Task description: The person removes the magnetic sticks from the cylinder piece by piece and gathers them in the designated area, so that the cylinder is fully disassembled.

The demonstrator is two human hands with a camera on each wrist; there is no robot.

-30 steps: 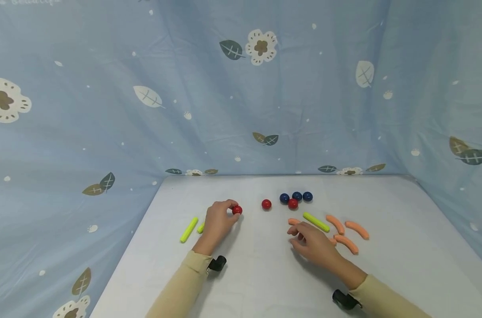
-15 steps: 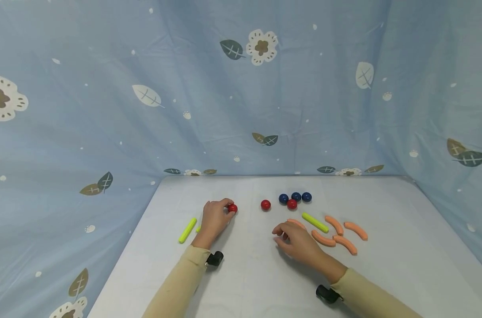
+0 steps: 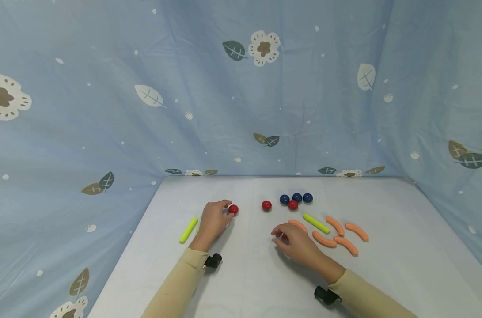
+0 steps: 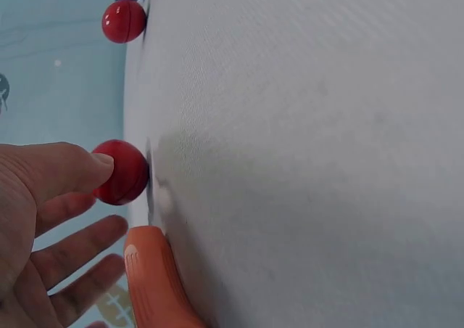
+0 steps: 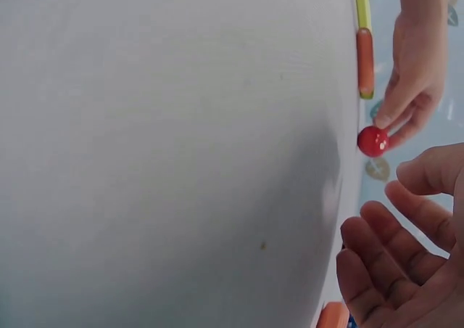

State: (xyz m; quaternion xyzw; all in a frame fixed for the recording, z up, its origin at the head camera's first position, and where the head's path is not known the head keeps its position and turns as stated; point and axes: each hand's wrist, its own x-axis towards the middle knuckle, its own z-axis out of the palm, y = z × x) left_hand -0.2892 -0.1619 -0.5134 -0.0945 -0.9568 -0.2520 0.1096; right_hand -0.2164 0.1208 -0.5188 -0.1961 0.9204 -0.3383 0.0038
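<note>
My left hand is at a glossy red ball on the left half of the table. Its thumb and index finger are spread at the ball's near side, and in the left wrist view the thumb tip overlaps the red ball. Whether it touches is unclear. The other fingers are extended. Below them lies an orange curved piece, hidden by the hand in the head view. My right hand hovers left of several orange curved pieces, fingers loosely curled and holding nothing.
Two more red balls, one apart and one beside several dark blue balls, sit at the back. A yellow-green stick lies among the orange pieces. Another yellow-green stick is at left. A patterned blue curtain surrounds the table.
The red ball at my left hand moved slightly left, then stayed put as the fingers loosened around it. My right hand moved left, away from the orange pieces.
</note>
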